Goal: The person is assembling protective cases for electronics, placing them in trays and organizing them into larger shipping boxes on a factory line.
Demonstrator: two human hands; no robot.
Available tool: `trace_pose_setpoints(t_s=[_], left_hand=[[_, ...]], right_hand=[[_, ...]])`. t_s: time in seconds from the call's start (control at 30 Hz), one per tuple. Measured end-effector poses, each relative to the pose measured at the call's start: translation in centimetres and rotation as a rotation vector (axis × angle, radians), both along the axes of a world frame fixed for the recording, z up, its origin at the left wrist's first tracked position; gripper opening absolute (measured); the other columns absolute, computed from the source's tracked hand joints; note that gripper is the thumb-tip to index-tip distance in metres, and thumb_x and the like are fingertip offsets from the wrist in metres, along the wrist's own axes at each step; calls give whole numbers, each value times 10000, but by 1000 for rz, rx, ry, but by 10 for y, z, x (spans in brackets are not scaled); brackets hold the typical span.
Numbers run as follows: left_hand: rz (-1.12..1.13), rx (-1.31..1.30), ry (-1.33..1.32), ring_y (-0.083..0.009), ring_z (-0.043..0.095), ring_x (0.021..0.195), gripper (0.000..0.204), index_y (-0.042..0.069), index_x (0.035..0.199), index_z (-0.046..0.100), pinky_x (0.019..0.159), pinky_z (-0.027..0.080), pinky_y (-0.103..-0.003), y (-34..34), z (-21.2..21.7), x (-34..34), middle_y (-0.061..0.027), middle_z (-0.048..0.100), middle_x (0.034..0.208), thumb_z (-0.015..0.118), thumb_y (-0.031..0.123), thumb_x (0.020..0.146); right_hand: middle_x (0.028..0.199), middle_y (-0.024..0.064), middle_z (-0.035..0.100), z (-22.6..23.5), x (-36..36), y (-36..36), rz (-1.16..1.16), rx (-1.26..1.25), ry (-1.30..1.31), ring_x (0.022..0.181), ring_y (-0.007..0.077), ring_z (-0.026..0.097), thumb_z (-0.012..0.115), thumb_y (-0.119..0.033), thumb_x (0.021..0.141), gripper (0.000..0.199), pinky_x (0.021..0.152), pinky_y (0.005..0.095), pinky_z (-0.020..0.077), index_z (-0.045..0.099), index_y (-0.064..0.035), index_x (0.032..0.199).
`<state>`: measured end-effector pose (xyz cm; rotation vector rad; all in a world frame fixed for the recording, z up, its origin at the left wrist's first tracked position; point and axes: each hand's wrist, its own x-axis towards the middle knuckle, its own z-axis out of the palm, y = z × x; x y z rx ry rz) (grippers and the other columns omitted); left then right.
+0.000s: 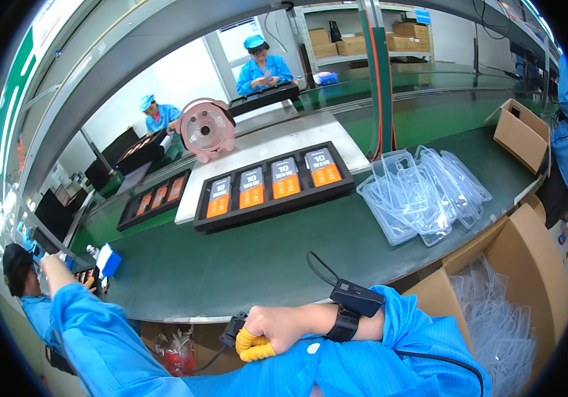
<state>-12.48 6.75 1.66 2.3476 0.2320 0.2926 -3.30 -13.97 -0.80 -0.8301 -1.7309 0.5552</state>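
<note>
My right hand [265,331], with yellow finger cots, is closed in front of my body. At its fingertips is a small black device [233,329] with a cable, which the hand appears to grip. Strapped to my right wrist is a black box [358,298] with a cable. My left arm stretches far out to the left; the left hand [48,262] is small at the rim, and its fingers cannot be made out. Beyond my hands, a black tray [267,210] holds several orange and grey packages [251,188] on the green bench [231,278].
A pile of clear plastic cases [423,195] lies at right on the bench. More fill an open carton [542,245] below. Another carton [522,135] stands behind. A pink fan [206,129] sits past the tray. Co-workers in blue [264,69] work at back and left.
</note>
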Motion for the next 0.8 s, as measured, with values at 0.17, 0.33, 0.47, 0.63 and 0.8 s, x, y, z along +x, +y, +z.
trace_pose_setpoints(t_s=[0.17, 0.33, 0.47, 0.63, 0.8], left_hand=[[-87, 258, 536, -200, 517, 706, 268, 41, 880, 555, 639, 427, -351, -6, -63, -45, -45, 532, 803, 503, 289, 794], [-82, 268, 740, -203, 515, 705, 258, 51, 882, 560, 637, 424, -353, 17, -51, -81, -44, 529, 795, 529, 278, 762], [-105, 359, 921, -205, 514, 704, 256, 60, 884, 564, 635, 421, -354, 41, -18, -115, -44, 527, 787, 551, 268, 736], [-178, 759, 813, -207, 512, 703, 261, 70, 886, 570, 633, 418, -356, 96, 55, -104, -43, 523, 779, 578, 257, 704], [-307, 1365, 131, -209, 511, 702, 273, 80, 888, 575, 631, 415, -358, 130, 120, 4, -43, 520, 770, 605, 245, 672]], right_hand=[[599, 83, 582, -20, 44, -80, -346, 18, 67, 490, 165, 547, 633, -149, 765, 125, 448, 288, 406, 619, -30, 726], [597, 88, 599, -33, 42, -165, -346, 300, 576, 489, 192, 555, 707, -94, 689, 141, 480, 294, 425, 608, 1, 656], [605, 116, 601, -17, 49, -140, -373, 44, 289, 461, 228, 532, 722, -84, 688, 142, 473, 314, 409, 630, 23, 689], [638, 97, 613, -33, 59, -111, -378, 10, 221, 486, 194, 550, 668, -101, 749, 103, 466, 287, 427, 639, -3, 753], [659, 96, 620, -46, 48, -81, -431, -78, 59, 561, 212, 597, 630, -58, 728, 56, 506, 281, 453, 614, -8, 706]])
